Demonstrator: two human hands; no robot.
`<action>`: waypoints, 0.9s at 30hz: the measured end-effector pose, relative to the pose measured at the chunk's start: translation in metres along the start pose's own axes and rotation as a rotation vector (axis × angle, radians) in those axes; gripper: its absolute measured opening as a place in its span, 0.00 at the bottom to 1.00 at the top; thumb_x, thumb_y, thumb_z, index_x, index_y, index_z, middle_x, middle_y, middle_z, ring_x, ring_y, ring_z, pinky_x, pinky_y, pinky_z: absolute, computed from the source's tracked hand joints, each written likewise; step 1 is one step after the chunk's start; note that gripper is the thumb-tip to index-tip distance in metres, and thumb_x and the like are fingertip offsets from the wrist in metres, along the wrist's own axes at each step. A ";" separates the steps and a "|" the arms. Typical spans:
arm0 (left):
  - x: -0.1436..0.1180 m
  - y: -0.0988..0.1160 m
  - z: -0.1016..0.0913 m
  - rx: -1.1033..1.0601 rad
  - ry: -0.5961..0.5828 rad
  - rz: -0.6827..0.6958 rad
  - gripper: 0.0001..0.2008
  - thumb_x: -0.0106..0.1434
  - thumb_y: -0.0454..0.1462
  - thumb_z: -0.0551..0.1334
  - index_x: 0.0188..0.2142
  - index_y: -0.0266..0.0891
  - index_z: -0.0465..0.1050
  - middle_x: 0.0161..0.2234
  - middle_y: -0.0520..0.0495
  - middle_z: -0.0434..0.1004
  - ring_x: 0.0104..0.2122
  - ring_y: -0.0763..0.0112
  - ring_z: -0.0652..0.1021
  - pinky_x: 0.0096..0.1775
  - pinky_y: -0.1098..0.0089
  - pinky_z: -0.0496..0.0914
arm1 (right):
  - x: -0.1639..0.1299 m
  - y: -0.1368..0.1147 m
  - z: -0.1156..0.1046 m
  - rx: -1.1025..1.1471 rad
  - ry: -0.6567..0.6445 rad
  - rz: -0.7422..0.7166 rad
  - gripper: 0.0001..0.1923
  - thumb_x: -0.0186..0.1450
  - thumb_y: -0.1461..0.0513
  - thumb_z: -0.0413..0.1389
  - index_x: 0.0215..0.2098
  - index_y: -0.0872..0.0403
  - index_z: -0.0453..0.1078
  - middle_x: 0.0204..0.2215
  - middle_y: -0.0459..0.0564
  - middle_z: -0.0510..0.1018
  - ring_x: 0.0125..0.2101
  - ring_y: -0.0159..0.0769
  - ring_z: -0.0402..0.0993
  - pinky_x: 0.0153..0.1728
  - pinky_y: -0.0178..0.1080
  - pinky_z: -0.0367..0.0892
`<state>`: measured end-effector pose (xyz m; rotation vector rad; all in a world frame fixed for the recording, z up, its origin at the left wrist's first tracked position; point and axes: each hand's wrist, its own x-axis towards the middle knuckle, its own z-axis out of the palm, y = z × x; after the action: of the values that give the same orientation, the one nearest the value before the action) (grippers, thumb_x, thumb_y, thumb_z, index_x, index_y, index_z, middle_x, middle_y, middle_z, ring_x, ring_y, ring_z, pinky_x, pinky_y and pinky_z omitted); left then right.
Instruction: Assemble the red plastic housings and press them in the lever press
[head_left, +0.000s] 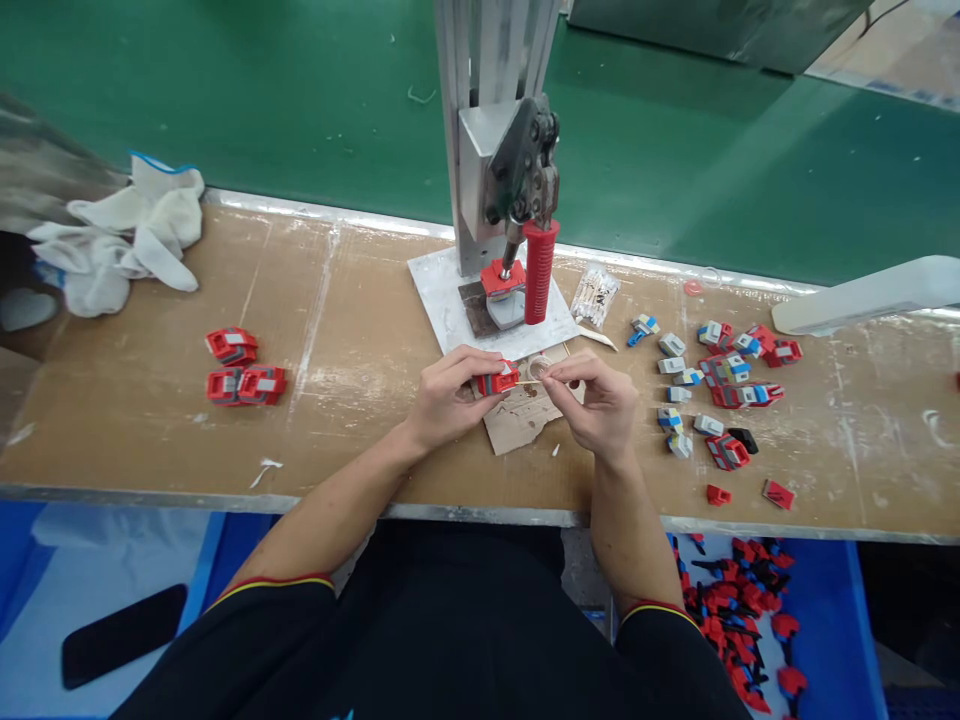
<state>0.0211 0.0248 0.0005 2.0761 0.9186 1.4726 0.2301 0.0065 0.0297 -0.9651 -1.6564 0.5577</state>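
Note:
My left hand (457,395) grips a small red and grey plastic toy part (498,380) between thumb and fingers. Pinched in my right hand (596,400) is a thin cotton swab (529,382), its far end at the toy part's right side. Beneath both hands lies a torn piece of cardboard (517,425) with dark stains, and a small clear round dish (538,367) sits on it. Just beyond stands a toggle clamp press with a red handle (541,275). Under its plunger is another red and grey part (504,290).
A pack of cotton swabs (596,296) lies right of the press. Several grey and red parts (724,370) spread across the right; red parts (246,382) sit left. White gloves (161,215), a white bottle (870,295) and a blue bin (832,610) of red pieces surround the bench.

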 end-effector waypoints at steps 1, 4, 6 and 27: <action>0.000 0.000 0.000 -0.004 0.003 0.002 0.10 0.63 0.35 0.75 0.43 0.40 0.80 0.41 0.44 0.87 0.40 0.66 0.87 0.42 0.66 0.83 | 0.000 0.000 -0.002 0.006 -0.002 0.005 0.06 0.68 0.66 0.63 0.35 0.48 0.76 0.30 0.45 0.86 0.31 0.35 0.82 0.28 0.39 0.71; 0.001 0.000 -0.001 -0.004 0.007 -0.003 0.11 0.62 0.35 0.75 0.44 0.40 0.80 0.41 0.44 0.87 0.40 0.65 0.87 0.42 0.65 0.83 | 0.000 0.004 -0.011 0.036 0.032 0.004 0.04 0.68 0.64 0.63 0.36 0.47 0.76 0.30 0.45 0.86 0.31 0.36 0.81 0.30 0.41 0.72; 0.001 -0.001 -0.002 0.009 0.002 -0.009 0.12 0.62 0.34 0.75 0.44 0.40 0.80 0.41 0.44 0.87 0.41 0.64 0.87 0.42 0.65 0.83 | 0.000 0.008 -0.018 -0.019 0.037 -0.004 0.05 0.68 0.65 0.63 0.37 0.47 0.76 0.30 0.44 0.85 0.32 0.36 0.80 0.31 0.41 0.72; 0.004 -0.008 -0.008 -0.003 0.078 -0.033 0.13 0.59 0.41 0.77 0.42 0.41 0.81 0.37 0.46 0.87 0.36 0.64 0.86 0.38 0.63 0.83 | 0.036 0.093 -0.147 -0.860 -0.313 0.386 0.16 0.64 0.64 0.61 0.50 0.50 0.78 0.50 0.58 0.84 0.52 0.57 0.73 0.59 0.65 0.67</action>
<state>0.0120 0.0327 0.0002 2.0045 0.9752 1.5469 0.3956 0.0713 0.0229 -1.9265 -2.0459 0.2281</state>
